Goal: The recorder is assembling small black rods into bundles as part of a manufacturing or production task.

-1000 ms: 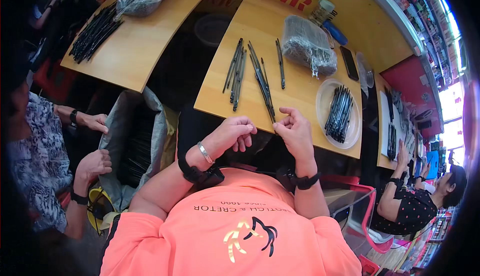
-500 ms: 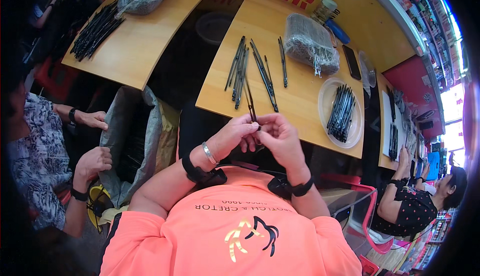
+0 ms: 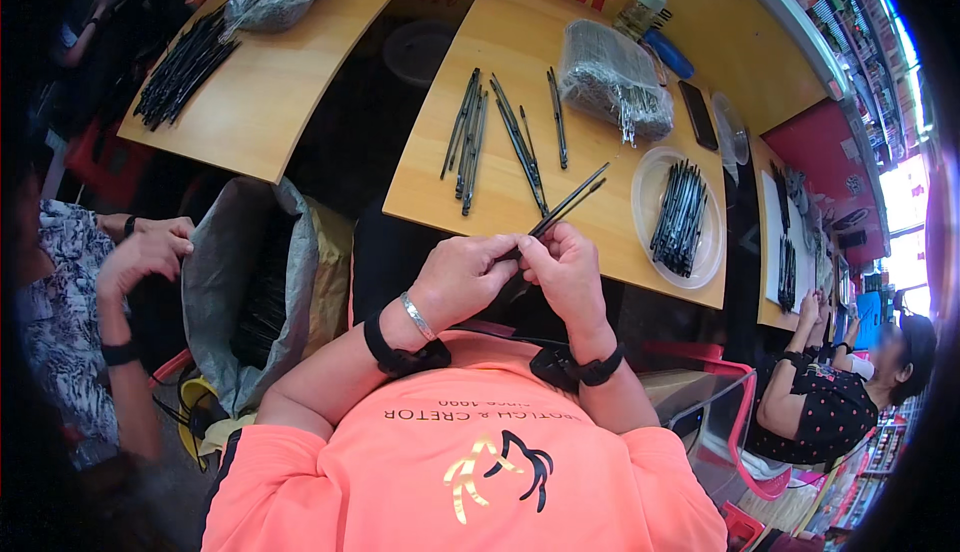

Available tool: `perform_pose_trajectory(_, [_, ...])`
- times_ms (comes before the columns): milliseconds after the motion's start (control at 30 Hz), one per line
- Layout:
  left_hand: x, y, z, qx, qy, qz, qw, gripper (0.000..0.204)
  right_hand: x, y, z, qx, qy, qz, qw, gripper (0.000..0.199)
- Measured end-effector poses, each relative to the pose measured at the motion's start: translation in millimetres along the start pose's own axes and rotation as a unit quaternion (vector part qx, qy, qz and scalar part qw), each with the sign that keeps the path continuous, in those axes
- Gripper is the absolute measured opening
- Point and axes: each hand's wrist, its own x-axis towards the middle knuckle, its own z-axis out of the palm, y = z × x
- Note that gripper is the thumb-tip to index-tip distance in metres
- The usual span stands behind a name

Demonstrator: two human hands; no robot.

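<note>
My left hand (image 3: pixel 462 277) and my right hand (image 3: pixel 564 274) meet at the near edge of a wooden table (image 3: pixel 600 227). Together they pinch the near end of two thin black sticks (image 3: pixel 570 202), which slant up and to the right over the tabletop. My left wrist wears a silver bangle and a black band, my right wrist a black band. Several more black sticks (image 3: pixel 468 142) lie in a loose row on the table beyond my hands.
A white plate (image 3: pixel 652 177) of black sticks sits at the right. A clear bag of sticks (image 3: pixel 610 82) lies at the far side. A grey sack (image 3: pixel 250 292) stands left of me. One person's hands (image 3: pixel 150 247) work at my left; another person (image 3: pixel 850 392) sits at right.
My hands have come together from slightly apart. The black sticks, upright between them half a second ago, now tilt to the right over the table.
</note>
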Motion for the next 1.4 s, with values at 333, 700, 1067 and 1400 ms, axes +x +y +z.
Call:
perform_pose_trajectory(333, [-0.1,-5.7,-8.4,-0.345,-0.154,-0.219,0.9,0.017,8.9,1.1,-14.1,0.091,-0.077,0.012,0.993,0.014])
perform_pose_trajectory(700, [4.3,-15.4,-18.5,-0.467,-0.103,-0.23,0.848,0.016,73.7,2.3,-80.1,0.303,0.116,0.032,0.945,0.018])
perform_pose_trajectory(1067, [4.2,-19.3,-19.2,-0.439,-0.085,-0.281,0.849,0.029,89.9,8.7,-72.1,0.358,-0.027,0.071,0.931,0.008])
perform_pose_trajectory(1400, [6.0,-22.7,-21.5,-0.421,-0.166,-0.275,0.848,0.025,52.4,7.8,-72.1,0.242,-0.113,0.077,0.961,0.009])
